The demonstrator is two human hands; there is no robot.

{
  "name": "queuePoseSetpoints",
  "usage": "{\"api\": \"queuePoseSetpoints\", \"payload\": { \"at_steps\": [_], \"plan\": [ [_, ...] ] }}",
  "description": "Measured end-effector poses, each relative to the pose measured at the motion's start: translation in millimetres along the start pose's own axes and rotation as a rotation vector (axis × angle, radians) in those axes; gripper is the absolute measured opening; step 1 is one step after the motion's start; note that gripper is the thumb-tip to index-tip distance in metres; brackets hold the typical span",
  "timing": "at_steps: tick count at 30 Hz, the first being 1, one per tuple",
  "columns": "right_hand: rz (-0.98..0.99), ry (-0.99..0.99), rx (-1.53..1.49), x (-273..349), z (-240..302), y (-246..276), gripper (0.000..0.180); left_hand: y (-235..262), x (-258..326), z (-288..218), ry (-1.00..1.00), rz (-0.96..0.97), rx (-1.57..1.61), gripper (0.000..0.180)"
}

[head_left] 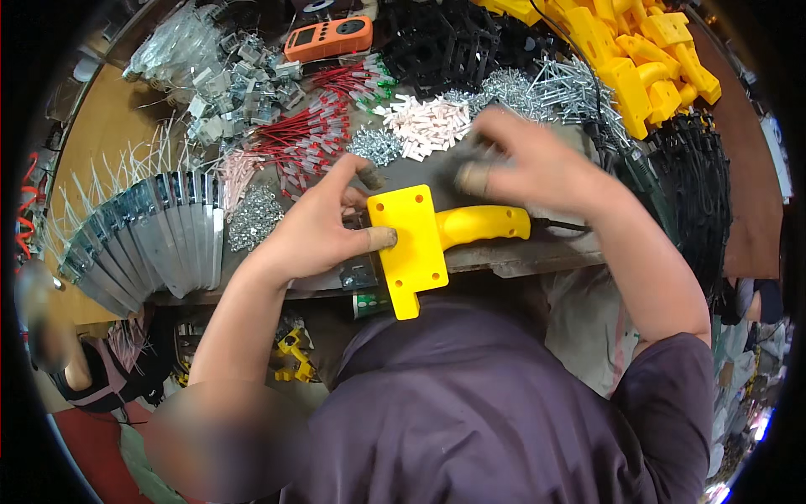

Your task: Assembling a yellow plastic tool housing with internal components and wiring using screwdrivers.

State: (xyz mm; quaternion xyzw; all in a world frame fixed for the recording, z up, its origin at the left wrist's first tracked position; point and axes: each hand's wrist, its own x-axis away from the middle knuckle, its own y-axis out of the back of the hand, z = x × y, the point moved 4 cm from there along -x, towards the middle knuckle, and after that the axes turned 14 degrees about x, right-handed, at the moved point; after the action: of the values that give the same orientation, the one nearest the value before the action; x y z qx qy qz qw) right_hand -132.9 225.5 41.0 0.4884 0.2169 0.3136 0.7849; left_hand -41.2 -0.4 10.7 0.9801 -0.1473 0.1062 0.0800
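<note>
A yellow plastic plate (411, 244) with small holes lies at the bench's front edge, its narrow end hanging over the edge. My left hand (323, 223) holds it by its left side, thumb on its face, with a small metal bracket (358, 273) just under the hand. A yellow-handled power tool (483, 225) lies behind the plate, its black cable running right. My right hand (525, 160) is blurred above the tool, fingers curled near a pile of white connectors (428, 124); what it pinches is too blurred to tell.
The bench holds red wire leads (306, 134), piles of screws (256, 214), a fan of grey metal strips (155, 235), metal brackets (231, 84), an orange meter (329, 38), black plastic frames (441, 42), yellow plastic parts (642, 59) and black cables (693, 176). Another person sits at lower left.
</note>
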Motion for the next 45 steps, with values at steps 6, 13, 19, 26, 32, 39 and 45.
{"api": "queuePoseSetpoints", "payload": {
  "at_steps": [6, 13, 19, 26, 32, 39, 45],
  "plan": [
    [-0.177, -0.098, 0.6, 8, -60, -2, 0.047, -4, -9, 2, 0.043, 0.059, 0.066, 0.066],
    [-0.281, -0.059, 0.505, -37, -40, 21, 0.04, -2, -7, 8, 0.0, 0.033, -0.023, 0.069],
    [-0.409, -0.043, 0.617, -120, -76, 28, 0.034, -24, -19, -23, 0.058, 0.074, -0.242, 0.067],
    [0.042, 0.037, 0.325, -40, -70, 28, 0.018, -16, -19, -12, -0.062, -0.009, -0.341, 0.058],
    [-0.134, 0.121, 0.457, 7, -89, 14, 0.023, -33, -73, -39, -0.331, 0.021, -0.294, 0.038],
    [-0.078, 0.131, 0.593, 8, -92, 4, 0.027, -66, -141, -50, -0.486, -0.04, -0.666, 0.032],
    [-0.148, 0.146, 0.472, 23, -80, 17, 0.033, -83, -156, -43, -0.489, 0.031, -0.869, 0.041]
  ]
}}
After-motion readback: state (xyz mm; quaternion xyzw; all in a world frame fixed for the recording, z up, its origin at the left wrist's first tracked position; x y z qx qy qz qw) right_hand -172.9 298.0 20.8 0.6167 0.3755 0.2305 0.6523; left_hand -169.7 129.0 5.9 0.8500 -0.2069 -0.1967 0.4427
